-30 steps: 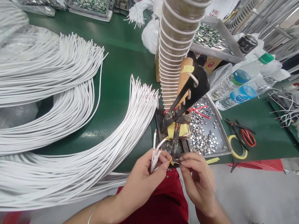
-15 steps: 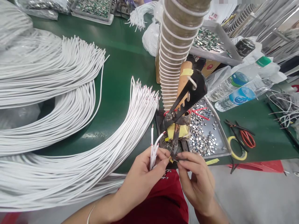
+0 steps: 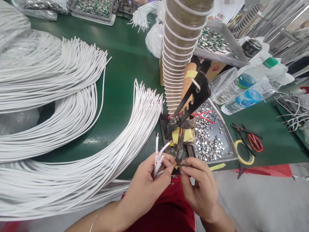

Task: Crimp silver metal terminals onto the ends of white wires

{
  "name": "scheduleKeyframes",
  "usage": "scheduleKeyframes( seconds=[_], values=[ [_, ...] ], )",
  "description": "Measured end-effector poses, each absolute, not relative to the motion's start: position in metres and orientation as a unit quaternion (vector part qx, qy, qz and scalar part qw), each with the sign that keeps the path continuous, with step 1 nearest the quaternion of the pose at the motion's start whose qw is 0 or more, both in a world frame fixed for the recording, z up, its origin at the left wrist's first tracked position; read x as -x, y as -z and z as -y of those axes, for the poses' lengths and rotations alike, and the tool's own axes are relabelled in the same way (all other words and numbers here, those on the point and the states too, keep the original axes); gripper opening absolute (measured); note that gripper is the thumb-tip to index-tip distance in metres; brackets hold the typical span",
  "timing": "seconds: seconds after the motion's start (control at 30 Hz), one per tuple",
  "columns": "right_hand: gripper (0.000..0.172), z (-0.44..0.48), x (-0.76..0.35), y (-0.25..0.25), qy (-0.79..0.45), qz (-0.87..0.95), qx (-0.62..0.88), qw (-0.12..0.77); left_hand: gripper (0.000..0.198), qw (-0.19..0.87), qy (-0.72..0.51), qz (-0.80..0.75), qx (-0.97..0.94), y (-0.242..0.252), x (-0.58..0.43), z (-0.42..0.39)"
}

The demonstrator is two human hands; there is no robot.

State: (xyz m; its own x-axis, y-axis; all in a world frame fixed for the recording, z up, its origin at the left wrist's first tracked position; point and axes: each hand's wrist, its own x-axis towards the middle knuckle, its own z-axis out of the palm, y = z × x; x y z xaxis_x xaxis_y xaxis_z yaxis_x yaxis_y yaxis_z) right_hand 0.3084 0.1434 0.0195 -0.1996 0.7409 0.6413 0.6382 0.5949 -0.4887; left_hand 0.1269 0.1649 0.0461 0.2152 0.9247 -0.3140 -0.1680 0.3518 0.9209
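Note:
Several white cables with bare reddish ends [image 3: 158,162] are gripped in my left hand [image 3: 151,180], its thumb and fingertips closed near the iron's tip. My right hand [image 3: 200,185] is pinched just right of that tip, on something too small to make out. Between both hands the soldering iron [image 3: 180,145] points down from a black notched bracket [image 3: 193,100] with a wooden handle behind it. A bit of yellow material lies at the tip. Right of the iron, a metal tray [image 3: 230,141] holds small shiny metal pieces.
Long bundles of white cable [image 3: 116,154] cover the left side. A ribbed hose [image 3: 183,42] rises behind the iron. At right are water bottles [image 3: 248,98], red-handled pliers [image 3: 254,142] and a yellow tape roll [image 3: 251,160]. A tray of green pieces [image 3: 236,58] stands behind.
The view has shifted slightly, moving the bench items a little to the left. My right hand has come slightly closer to the iron's tip; both hands keep their pinch.

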Motion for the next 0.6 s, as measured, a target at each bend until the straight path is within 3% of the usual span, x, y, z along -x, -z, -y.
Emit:
scheduleKeyframes(
  seconds=[0.6],
  values=[
    [0.031,-0.142,-0.306,-0.015,-0.070,0.767,0.463,0.438,0.014,0.716,-0.403,-0.457,-0.341,-0.042,-0.124,-0.172]
  ],
)
